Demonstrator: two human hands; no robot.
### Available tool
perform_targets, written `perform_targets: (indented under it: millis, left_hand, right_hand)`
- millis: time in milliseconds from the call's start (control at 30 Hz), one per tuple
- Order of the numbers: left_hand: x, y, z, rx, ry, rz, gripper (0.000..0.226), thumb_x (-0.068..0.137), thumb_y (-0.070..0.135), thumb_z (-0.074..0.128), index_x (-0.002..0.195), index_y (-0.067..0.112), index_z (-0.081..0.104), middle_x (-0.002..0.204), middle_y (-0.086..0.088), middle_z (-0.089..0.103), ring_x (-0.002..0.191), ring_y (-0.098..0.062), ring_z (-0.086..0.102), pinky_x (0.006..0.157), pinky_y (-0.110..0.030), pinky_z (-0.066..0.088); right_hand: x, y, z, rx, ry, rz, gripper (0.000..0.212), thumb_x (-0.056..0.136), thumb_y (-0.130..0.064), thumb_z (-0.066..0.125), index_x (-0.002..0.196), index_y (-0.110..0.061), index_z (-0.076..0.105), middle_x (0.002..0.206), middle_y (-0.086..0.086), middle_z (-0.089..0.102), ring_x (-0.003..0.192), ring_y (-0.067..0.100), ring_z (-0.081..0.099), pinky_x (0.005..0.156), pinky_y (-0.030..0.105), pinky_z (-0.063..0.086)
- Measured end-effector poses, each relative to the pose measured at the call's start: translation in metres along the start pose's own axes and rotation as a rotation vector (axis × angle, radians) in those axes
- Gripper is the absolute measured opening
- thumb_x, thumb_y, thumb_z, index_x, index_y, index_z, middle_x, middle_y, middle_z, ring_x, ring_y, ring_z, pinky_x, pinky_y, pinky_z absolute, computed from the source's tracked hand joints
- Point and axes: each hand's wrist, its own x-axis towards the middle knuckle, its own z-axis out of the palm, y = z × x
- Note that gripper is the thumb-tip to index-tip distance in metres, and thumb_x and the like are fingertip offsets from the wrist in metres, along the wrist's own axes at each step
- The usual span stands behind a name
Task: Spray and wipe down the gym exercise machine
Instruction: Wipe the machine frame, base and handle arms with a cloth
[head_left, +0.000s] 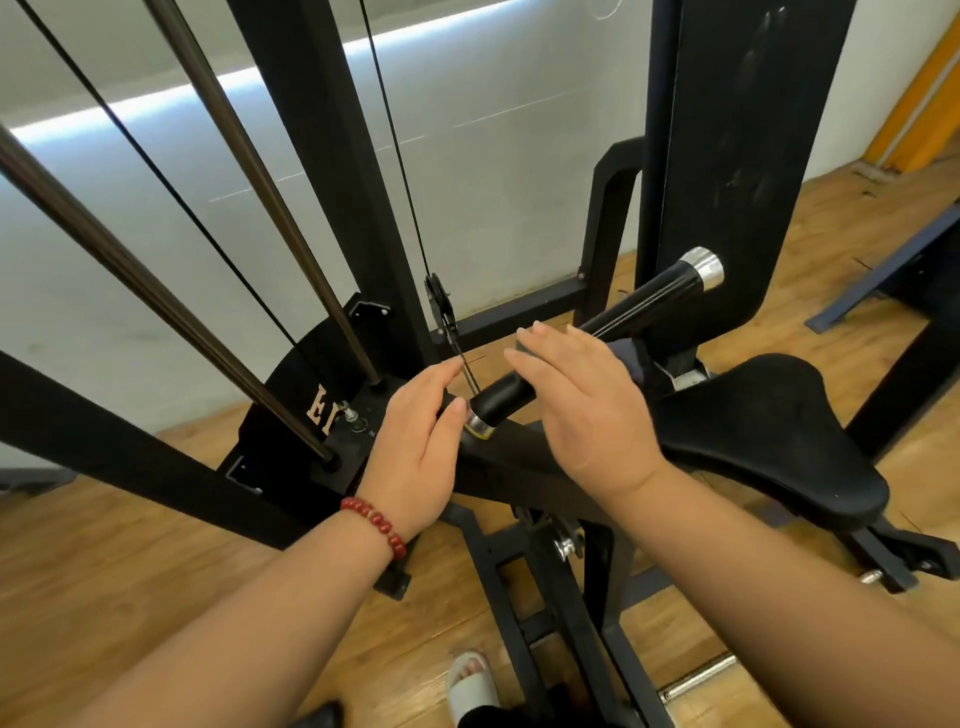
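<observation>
The black gym machine has a black handle bar (644, 306) with chrome caps, lying at a slant in front of the black seat (769, 431) and the tall back pad (737, 156). My right hand (582, 405) lies flat over the middle of the bar, fingers straight. A bit of dark cloth (638, 364) shows at the hand's far edge; whether the palm presses it I cannot tell. My left hand (415, 441), with a red bead bracelet, is at the bar's near chrome cap (480, 423), thumb touching it, fingers relaxed. No spray bottle is in view.
A thin cable (400, 156) runs down to a pulley (440, 306) just beyond my left fingers. Two guide rods (249, 156) drop to the weight stack (311, 405) at left. The machine's frame (545, 597) crosses the wooden floor (130, 545). My foot in a white slipper (470, 686) stands below.
</observation>
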Motion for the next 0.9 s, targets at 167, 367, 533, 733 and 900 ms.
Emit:
perform_targets:
  millis: [167, 367, 533, 733, 900]
  left_hand:
    - [0.002, -0.001, 0.004, 0.030, 0.016, -0.009, 0.043, 0.103, 0.026, 0.030, 0.145, 0.023, 0.038, 0.144, 0.007, 0.043, 0.134, -0.002, 0.030, 0.109, -0.024, 0.023]
    - [0.002, -0.011, 0.005, -0.043, 0.038, 0.060, 0.050, 0.098, 0.037, 0.023, 0.141, 0.023, 0.044, 0.138, 0.008, 0.049, 0.131, -0.005, 0.041, 0.112, -0.034, 0.036]
    - [-0.002, -0.015, 0.002, -0.119, 0.023, 0.023, 0.044, 0.098, 0.038, 0.021, 0.139, 0.036, 0.038, 0.139, 0.015, 0.043, 0.133, 0.004, 0.035, 0.110, -0.017, 0.027]
    - [-0.016, -0.030, -0.007, -0.103, -0.017, -0.038, 0.038, 0.104, 0.034, 0.027, 0.142, 0.039, 0.027, 0.140, 0.022, 0.035, 0.126, 0.019, 0.030, 0.104, -0.002, 0.022]
    - [-0.016, -0.033, -0.008, -0.056, -0.053, -0.023, 0.047, 0.103, 0.028, 0.031, 0.150, 0.027, 0.026, 0.136, 0.019, 0.033, 0.113, 0.026, 0.032, 0.092, 0.008, 0.021]
  right_hand:
    - [0.017, 0.016, -0.015, -0.113, -0.011, 0.176, 0.040, 0.086, -0.004, 0.063, 0.126, -0.003, 0.060, 0.123, 0.015, 0.065, 0.122, 0.030, 0.058, 0.113, 0.042, 0.032]
    - [0.001, -0.044, 0.017, 0.122, -0.052, 0.060, 0.031, 0.090, -0.013, 0.051, 0.115, -0.005, 0.068, 0.116, 0.010, 0.070, 0.115, 0.021, 0.062, 0.114, 0.033, 0.032]
    - [-0.021, -0.015, 0.015, 0.188, -0.129, -0.204, 0.037, 0.089, -0.003, 0.055, 0.125, -0.007, 0.060, 0.132, 0.013, 0.060, 0.132, 0.022, 0.047, 0.120, 0.035, 0.025]
    - [-0.006, -0.053, 0.034, 0.240, 0.076, 0.158, 0.031, 0.092, -0.005, 0.048, 0.118, -0.004, 0.066, 0.124, 0.011, 0.065, 0.127, 0.019, 0.050, 0.120, 0.033, 0.024]
    - [-0.027, -0.051, 0.018, 0.490, -0.047, 0.111, 0.030, 0.091, -0.004, 0.050, 0.116, -0.004, 0.066, 0.127, 0.006, 0.063, 0.127, 0.014, 0.053, 0.116, 0.031, 0.032]
